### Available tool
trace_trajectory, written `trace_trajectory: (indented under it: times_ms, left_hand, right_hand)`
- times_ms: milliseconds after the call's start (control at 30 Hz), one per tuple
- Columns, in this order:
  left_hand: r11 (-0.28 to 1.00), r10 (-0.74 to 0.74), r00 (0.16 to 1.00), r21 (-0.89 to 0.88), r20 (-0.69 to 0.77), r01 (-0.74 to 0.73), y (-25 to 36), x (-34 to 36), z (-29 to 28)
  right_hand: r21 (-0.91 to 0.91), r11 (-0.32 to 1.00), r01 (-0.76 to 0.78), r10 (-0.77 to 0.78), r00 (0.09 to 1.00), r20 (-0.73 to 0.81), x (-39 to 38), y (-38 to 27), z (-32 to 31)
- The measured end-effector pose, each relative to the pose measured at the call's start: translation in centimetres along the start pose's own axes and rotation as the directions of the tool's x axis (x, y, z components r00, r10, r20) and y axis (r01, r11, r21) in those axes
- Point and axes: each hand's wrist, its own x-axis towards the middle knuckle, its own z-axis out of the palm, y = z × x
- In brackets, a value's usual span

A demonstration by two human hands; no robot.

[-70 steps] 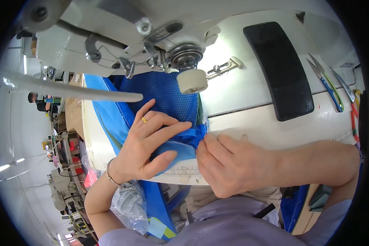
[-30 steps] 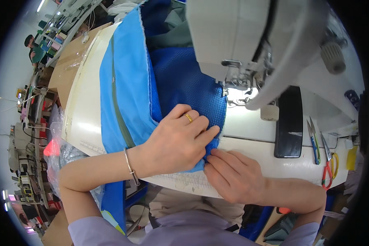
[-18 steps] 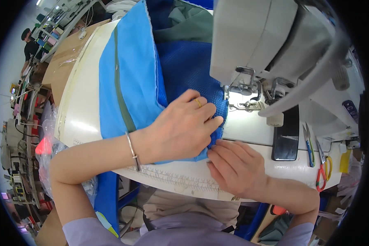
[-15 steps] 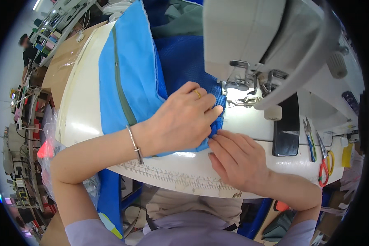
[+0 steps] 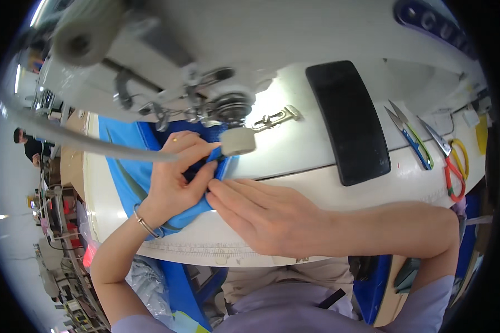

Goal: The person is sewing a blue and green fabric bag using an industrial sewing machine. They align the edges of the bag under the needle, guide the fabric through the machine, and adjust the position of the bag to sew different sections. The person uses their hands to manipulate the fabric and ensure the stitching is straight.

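Observation:
A light blue fabric piece point(image 5: 115, 167) with an olive strip and dark blue mesh lies on the sewing table, left of and partly beneath the sewing machine head point(image 5: 228, 108). My left hand point(image 5: 175, 175), with a ring and a bangle, is closed on the fabric, thumb and forefinger pinching its folded edge beside the machine's pale knob. Against that same edge, my right hand point(image 5: 266, 216) has its fingers pressed together, the tips at the cloth near my left thumb. The machine head hides the needle and part of the fabric.
Right of the machine's metal plate lies a black phone point(image 5: 350, 122). Farther right are thread snips point(image 5: 410, 139) and red-and-yellow-handled scissors point(image 5: 453, 166). A ruler scale point(image 5: 205, 252) runs along the table's front edge. Another person point(image 5: 33, 147) is far off at the left.
The view has swung right and nearer the machine, which now covers more of the fabric. My left hand's fingers have shifted to pinch the fabric edge; my right hand remains against it.

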Motion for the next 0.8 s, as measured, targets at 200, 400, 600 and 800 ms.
trace_trajectory:
  times_ms: [200,400,600,800]
  left_hand:
    - [0.998,-0.034,0.995,-0.050,0.096,0.039,0.6,1.2,-0.9]
    - [0.982,-0.103,0.942,-0.117,0.320,0.147,1.0,1.6,-3.5]
    - [1.000,0.006,0.891,0.024,0.455,-0.018,3.5,0.9,-4.9]
    - [0.992,0.013,0.998,0.121,0.062,-0.021,2.1,-1.8,-1.8]
  right_hand:
    - [0.020,0.999,-0.029,0.030,0.999,-0.038,-0.4,0.0,0.4]
    - [0.127,0.992,-0.003,0.024,0.985,-0.169,0.2,-0.1,0.6]
    - [0.087,0.977,0.196,-0.178,0.968,-0.176,0.1,-0.6,0.6]
    - [-0.081,0.993,-0.086,0.086,0.996,0.001,0.1,3.1,-2.6]
